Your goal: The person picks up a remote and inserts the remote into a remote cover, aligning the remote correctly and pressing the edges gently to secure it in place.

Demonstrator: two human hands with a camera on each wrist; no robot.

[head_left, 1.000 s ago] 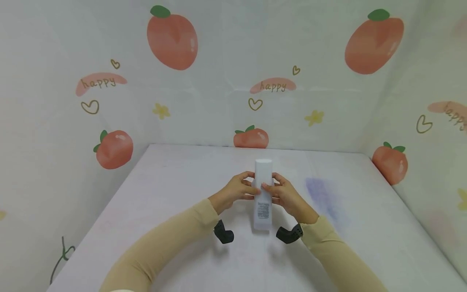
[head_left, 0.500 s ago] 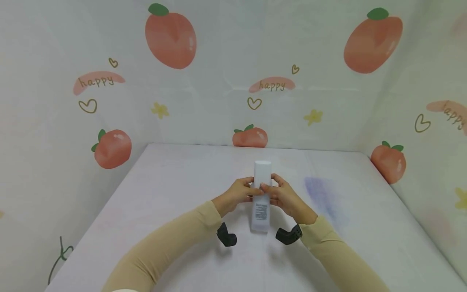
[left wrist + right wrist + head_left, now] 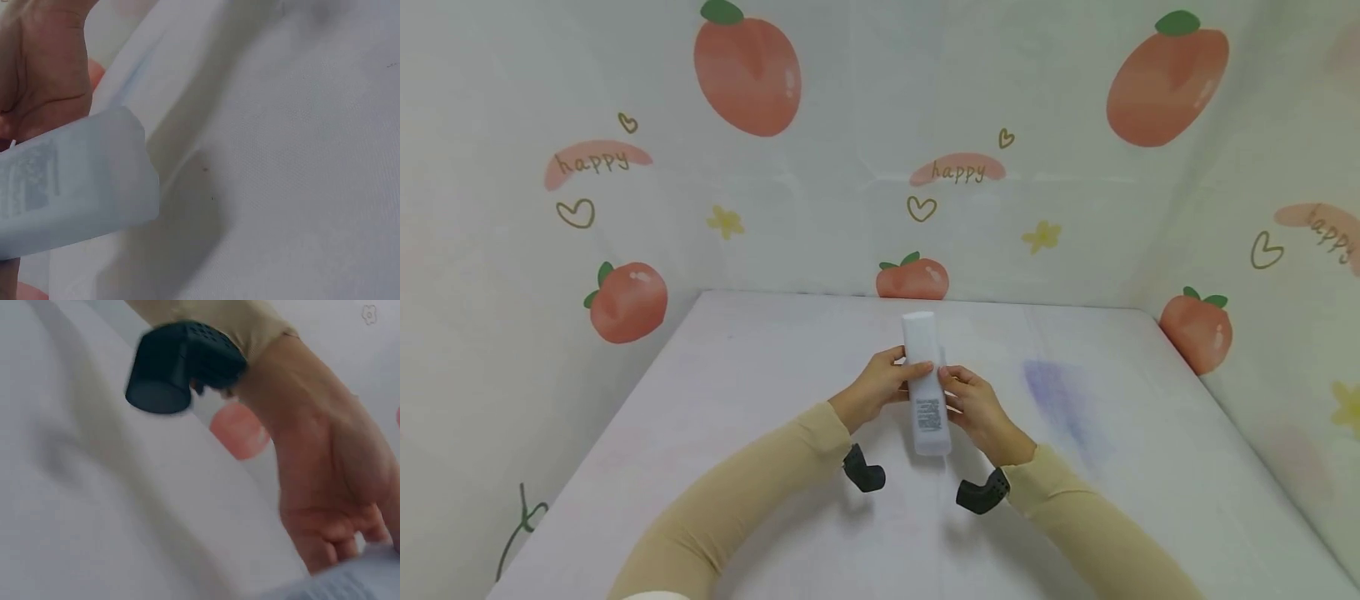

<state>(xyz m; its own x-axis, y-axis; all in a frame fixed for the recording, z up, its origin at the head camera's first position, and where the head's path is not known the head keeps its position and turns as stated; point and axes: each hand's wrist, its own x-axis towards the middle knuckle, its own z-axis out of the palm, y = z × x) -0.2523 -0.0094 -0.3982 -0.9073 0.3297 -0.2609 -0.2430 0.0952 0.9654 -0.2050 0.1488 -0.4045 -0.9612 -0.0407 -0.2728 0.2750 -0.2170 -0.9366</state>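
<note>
A long white plastic container [image 3: 927,433] with a block of small dark print is held above the white table. It leans slightly, its top towards the left. My left hand [image 3: 880,387] grips it from the left side, thumb across the front and fingers behind. At its right edge, my right hand [image 3: 981,412] holds it between thumb and fingers; its fingertips are partly hidden. A pale strip shows behind the container near that thumb. In the left wrist view, the container's rounded translucent end [image 3: 125,169] lies before the right hand [image 3: 50,62]. The right wrist view shows the left hand [image 3: 337,462].
A white cloth-covered table [image 3: 760,350] carries a faded blue-purple patch [image 3: 1063,408] on the right. Behind and beside it hang white cloth walls printed with peaches [image 3: 748,75], hearts and lettering. A dark wrist camera sits on each sleeve cuff.
The container has moved up and to the left and now tilts. My right thumb has slid from its front to its right edge; the left hand keeps its grip.
</note>
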